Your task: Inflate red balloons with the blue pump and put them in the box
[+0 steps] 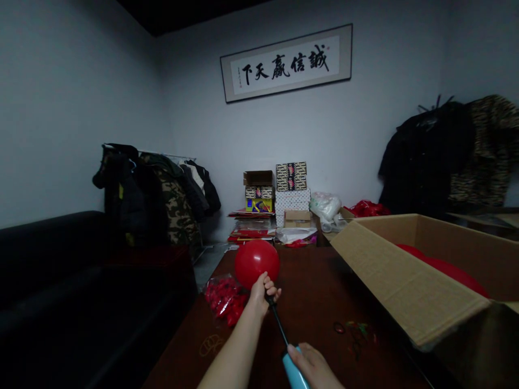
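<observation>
Two hands are at work above the brown surface (312,286), and both are yours. Your left hand (261,292) extends forward with its fingers curled together, clamped on the neck of a red balloon (257,259) where it meets the black end of a hand pump (295,373). The balloon is rounded out with air and sits just beyond your left fist, over the middle of the surface. Whether it touches the surface underneath cannot be determined.

Your right hand (316,364) is at the lower edge of view, thumb laid along the pump's light blue barrel; the fingers are closed on it, though their far side is hidden. A thin black rod (279,323) runs at a slant between barrel and left hand.

Left of your forearm, note a clear plastic bag (222,294) of red pieces, near the balloon, and nearer to you some thin tan loops (211,344). Right of the pump lie a dark ring (339,328) and a cluster of small coloured items (360,330), too dim to identify. Further right, an open cardboard box (405,286) contains red rounded objects (450,273).
</observation>
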`<state>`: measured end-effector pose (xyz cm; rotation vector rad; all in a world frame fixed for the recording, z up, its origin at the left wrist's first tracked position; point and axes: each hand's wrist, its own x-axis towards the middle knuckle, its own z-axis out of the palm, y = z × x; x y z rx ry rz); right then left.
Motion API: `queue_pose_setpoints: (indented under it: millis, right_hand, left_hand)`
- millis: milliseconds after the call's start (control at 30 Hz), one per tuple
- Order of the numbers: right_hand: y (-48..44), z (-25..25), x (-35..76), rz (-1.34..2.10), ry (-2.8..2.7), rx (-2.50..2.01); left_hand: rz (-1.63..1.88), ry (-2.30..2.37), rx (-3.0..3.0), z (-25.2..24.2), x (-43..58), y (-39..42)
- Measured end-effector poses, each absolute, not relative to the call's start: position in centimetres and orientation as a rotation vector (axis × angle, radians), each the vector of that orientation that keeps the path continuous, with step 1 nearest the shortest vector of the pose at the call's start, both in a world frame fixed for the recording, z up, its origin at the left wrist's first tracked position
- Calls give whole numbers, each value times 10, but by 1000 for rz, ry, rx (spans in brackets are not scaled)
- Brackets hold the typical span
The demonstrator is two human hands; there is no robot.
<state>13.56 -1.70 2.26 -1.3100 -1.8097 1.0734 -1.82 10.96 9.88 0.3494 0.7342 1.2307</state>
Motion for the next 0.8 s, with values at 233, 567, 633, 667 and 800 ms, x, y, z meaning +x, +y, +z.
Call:
queue_pose_setpoints:
  millis: [233,567,633,667,800]
  right_hand:
    - [10,36,114,957,-1715,-1416]
    - [6,18,115,968,-1796,-1474]
    - [-3,10,122,968,-1812,-1480]
    - [-7,4,126,977,-1823,-1477]
    - [-20,-19,138,1007,-1798,-1449]
  left_hand:
    - [1084,810,401,76,5,91]
    - [1224,922,361,72,-2,105]
    - [1235,932,357,77,-6,111]
    - [1238,932,360,80,-8,114]
    - [1274,908,385,89,-16,123]
